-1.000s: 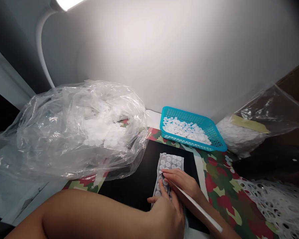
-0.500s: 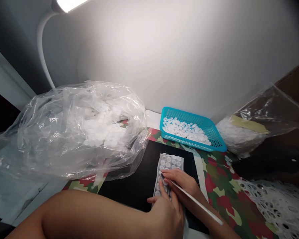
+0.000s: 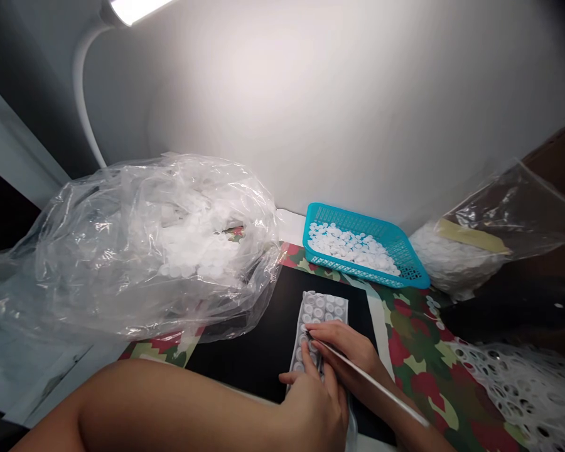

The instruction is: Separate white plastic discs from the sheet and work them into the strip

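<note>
A grey sheet (image 3: 321,306) studded with small white round pads lies on a black mat (image 3: 263,342). My left hand (image 3: 317,402) rests on the sheet's near end, fingers pressed down on it. My right hand (image 3: 346,348) is closed around a thin white stick (image 3: 371,383), whose tip touches the sheet by the left fingertips. Beyond the mat, a teal basket (image 3: 407,263) holds several loose white round pads.
A large crumpled clear plastic bag (image 3: 136,245) of white pieces fills the left. Another clear bag (image 3: 475,245) of white pieces lies at the right. A punched-out white sheet (image 3: 522,389) sits at lower right. The cloth (image 3: 409,351) underneath has a red and green pattern. A white lamp arm (image 3: 82,88) curves at upper left.
The stick has tilted a little lower at its rear end while its tip stays on the sheet. Both hands hold nearly the same place.
</note>
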